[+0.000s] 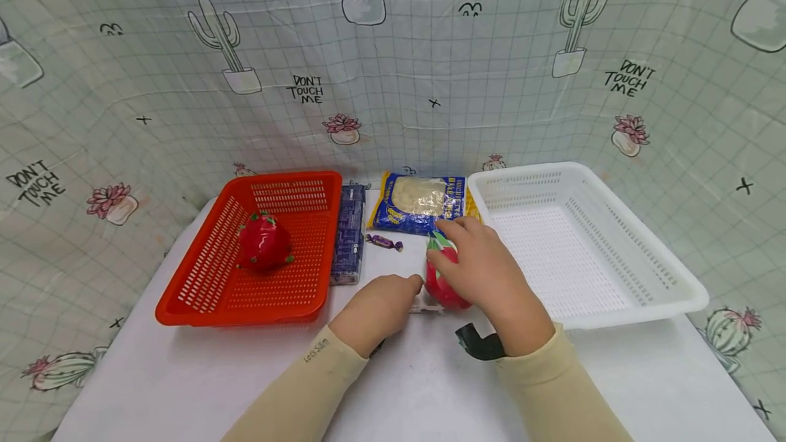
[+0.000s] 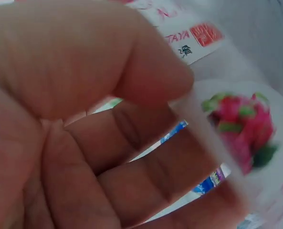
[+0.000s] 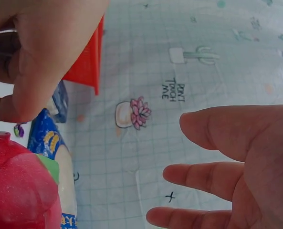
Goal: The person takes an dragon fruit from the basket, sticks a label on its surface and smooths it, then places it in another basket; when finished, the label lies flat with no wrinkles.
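Observation:
My left hand (image 1: 381, 311) pinches the edge of a white packet (image 2: 210, 62) between thumb and fingers. The packet carries red lettering, a red seal and a pink-and-green picture; in the head view only a sliver of it shows low beside the fruit. My right hand (image 1: 482, 268) is over a pink dragon fruit (image 1: 443, 284) with green leaf tips, fingers spread. In the right wrist view its fingers are extended and apart from the fruit. Behind the hands lie a purple wrapped candy (image 1: 384, 242) and a blue-and-yellow bag (image 1: 420, 203) with pale contents.
A red basket (image 1: 245, 319) on the left holds another dragon fruit (image 1: 264, 242). Beside it lies a dark blue flat pack (image 1: 348, 237). A white basket (image 1: 614, 319) stands on the right. A patterned cloth (image 1: 417, 101) hangs behind the white table (image 1: 424, 387).

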Demonstrator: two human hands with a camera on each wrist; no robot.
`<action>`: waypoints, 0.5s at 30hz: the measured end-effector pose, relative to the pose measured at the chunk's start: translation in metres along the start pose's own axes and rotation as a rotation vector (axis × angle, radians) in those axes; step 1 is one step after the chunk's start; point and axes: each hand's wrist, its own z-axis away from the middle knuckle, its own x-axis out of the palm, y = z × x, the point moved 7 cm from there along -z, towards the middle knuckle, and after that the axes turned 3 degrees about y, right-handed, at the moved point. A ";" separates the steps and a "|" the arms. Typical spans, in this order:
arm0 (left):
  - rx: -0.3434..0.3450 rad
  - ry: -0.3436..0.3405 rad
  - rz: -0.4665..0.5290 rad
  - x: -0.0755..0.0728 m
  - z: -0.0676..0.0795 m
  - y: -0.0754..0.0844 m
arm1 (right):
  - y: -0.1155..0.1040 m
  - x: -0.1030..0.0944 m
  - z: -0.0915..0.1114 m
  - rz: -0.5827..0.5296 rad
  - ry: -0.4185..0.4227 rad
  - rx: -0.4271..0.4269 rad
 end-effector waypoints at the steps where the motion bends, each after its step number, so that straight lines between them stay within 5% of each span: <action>1: -0.012 -0.005 0.010 -0.001 0.000 -0.002 | 0.000 -0.001 0.000 -0.002 -0.006 0.008; 9: -0.085 0.022 0.122 -0.015 -0.004 -0.018 | 0.003 -0.007 0.001 -0.023 -0.053 0.047; 15: -0.060 0.309 0.346 -0.057 0.004 -0.022 | 0.010 -0.022 0.004 -0.064 -0.031 0.078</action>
